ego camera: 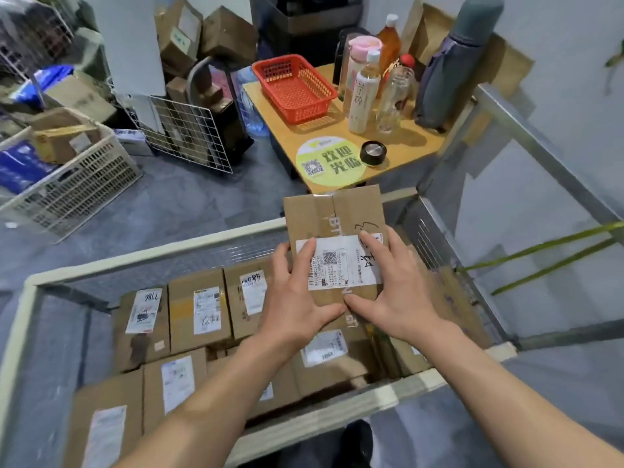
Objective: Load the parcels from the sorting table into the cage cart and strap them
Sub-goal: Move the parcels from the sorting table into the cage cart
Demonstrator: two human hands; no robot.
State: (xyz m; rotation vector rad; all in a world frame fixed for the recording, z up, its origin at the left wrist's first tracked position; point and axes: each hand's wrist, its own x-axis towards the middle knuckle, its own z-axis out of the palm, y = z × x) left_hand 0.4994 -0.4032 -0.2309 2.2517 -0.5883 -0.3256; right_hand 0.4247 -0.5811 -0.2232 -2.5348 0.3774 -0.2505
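One parcel [334,214] gripped between left hand [297,298] and right hand [398,298]; at least seven packed parcels [199,309] below both, inside cage cart [152,261].

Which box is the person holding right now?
The taped parcel with black scribble, held by the left hand and right hand above the far rim of the cage cart. The other parcels lie packed inside, untouched.

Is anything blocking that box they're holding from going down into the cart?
Nothing visible does. The left hand and right hand hold the parcel over the open top of the cage cart. Only loaded parcels lie beneath, so it would likely rest on them.
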